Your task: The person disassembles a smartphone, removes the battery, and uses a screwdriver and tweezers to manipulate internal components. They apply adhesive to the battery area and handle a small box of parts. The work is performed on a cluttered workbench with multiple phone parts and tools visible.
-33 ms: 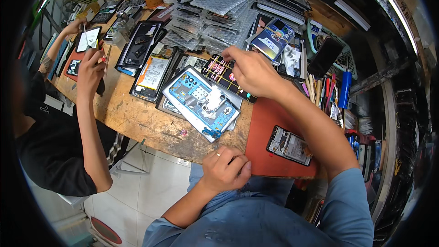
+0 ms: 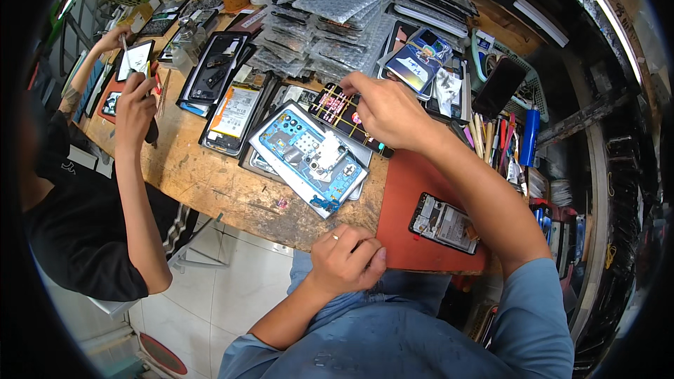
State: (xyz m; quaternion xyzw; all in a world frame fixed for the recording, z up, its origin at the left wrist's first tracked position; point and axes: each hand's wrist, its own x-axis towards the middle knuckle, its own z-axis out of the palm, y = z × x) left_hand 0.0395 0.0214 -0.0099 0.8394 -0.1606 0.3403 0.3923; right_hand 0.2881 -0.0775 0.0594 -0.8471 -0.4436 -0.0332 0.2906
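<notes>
My right hand (image 2: 393,109) reaches over a black flat case with gold lines and pink patches (image 2: 337,109). Its fingers are bent and drawn together at the case's far edge, and their tips are partly hidden. My left hand (image 2: 347,256), a ring on one finger, rests loosely curled at the bench's front edge with nothing visible in it. Between the hands lies a light-framed, opened phone with a blue interior (image 2: 309,158), tilted on top of other parts. Under my right forearm, another opened phone with its battery exposed (image 2: 444,223) lies on a red-brown mat (image 2: 400,238).
Bubble-wrapped packets (image 2: 316,35) are stacked at the back. Opened phones (image 2: 232,116) line the middle left. Pens and tools (image 2: 491,140) stand at the right beside a blue cylinder (image 2: 529,138). A co-worker's hand (image 2: 135,109) holds a tool over a phone (image 2: 133,61) at the left.
The co-worker's hand with the tool has shifted slightly left. My own hands and the phones near them show no visible movement.
</notes>
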